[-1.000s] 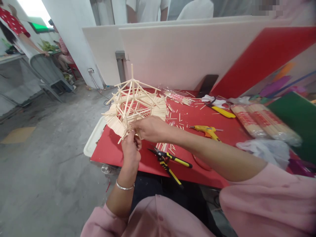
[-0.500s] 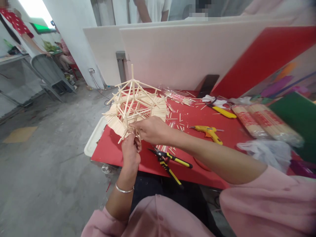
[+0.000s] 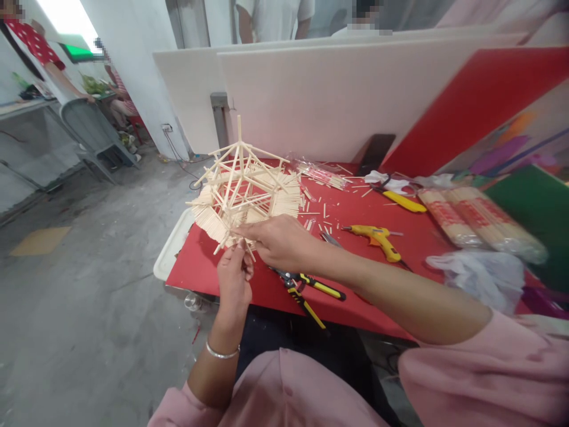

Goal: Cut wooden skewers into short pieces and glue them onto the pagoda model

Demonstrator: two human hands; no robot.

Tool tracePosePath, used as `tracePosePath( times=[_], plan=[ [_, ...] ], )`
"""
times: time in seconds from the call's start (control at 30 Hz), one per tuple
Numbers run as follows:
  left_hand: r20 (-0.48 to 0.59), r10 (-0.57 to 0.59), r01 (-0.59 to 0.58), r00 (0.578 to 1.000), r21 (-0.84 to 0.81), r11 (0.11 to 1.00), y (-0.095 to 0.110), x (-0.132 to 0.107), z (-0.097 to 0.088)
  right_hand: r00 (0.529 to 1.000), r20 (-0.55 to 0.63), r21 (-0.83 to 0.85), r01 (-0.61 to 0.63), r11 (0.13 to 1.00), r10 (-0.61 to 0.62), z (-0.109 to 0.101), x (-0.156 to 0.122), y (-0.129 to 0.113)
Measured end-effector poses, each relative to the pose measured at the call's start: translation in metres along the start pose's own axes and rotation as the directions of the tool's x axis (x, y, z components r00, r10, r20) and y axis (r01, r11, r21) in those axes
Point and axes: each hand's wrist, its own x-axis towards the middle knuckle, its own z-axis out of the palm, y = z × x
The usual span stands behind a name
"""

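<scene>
Sticks, pale and thin, make up the model [image 3: 241, 175] I have in front of me, standing at the far left part of the red table [image 3: 189, 264]. Its peaked frame carries one upright stick at the top, and a skirt of slats fans out lower down. From my end I see both hands at its near corner. My right hand [image 3: 282, 244] reaches in with the index finger extended against the sticks there; its other fingers are curled, and I cannot tell whether they grasp anything. My left hand [image 3: 234, 276], a silver bracelet [image 3: 222, 354] on the wrist, is just below, fingers bunched close together at the same corner; whether a stick is pinched between them I cannot make out.

Beneath my right wrist lie pliers [image 3: 320, 288] with black and yellow handles, spread open, their tips hidden. Short stick bits [image 3: 324, 212] are strewn right of the model, with a clear packet [image 3: 324, 174] behind them. Farther right I have a yellow glue gun [image 3: 377, 238], a yellow-handled tool [image 3: 405, 202], wrapped bundles of sticks [image 3: 480, 219] and a crumpled plastic bag [image 3: 484, 276]. White boards [image 3: 311, 101] stand behind the table. Off to the left, a person [image 3: 33, 44] in a dotted red top rests a hand on a gray chair [image 3: 91, 127].
</scene>
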Motion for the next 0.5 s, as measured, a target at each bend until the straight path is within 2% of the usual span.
tracePosePath(
  times=[0.2,0.33,0.43,0.5],
  plan=[
    [0.054,0.007,-0.006,0.999,-0.025,1.0,0.0,-0.016,-0.003,0.999,-0.045,0.028,0.031,0.999,-0.03,0.003,-0.018,-0.007],
    [0.106,0.069,-0.064,0.992,-0.055,0.996,-0.002,-0.028,0.0,0.997,-0.073,0.11,0.04,0.993,-0.032,0.004,-0.037,-0.003],
    [0.117,0.097,-0.096,0.988,-0.016,0.995,-0.009,-0.034,0.0,0.988,-0.153,0.178,0.011,0.984,0.017,0.021,-0.066,0.007],
    [0.129,0.082,-0.088,0.988,0.043,0.995,-0.016,-0.037,-0.002,0.976,-0.183,0.161,-0.09,0.983,0.12,0.045,-0.091,0.017]
  ],
)
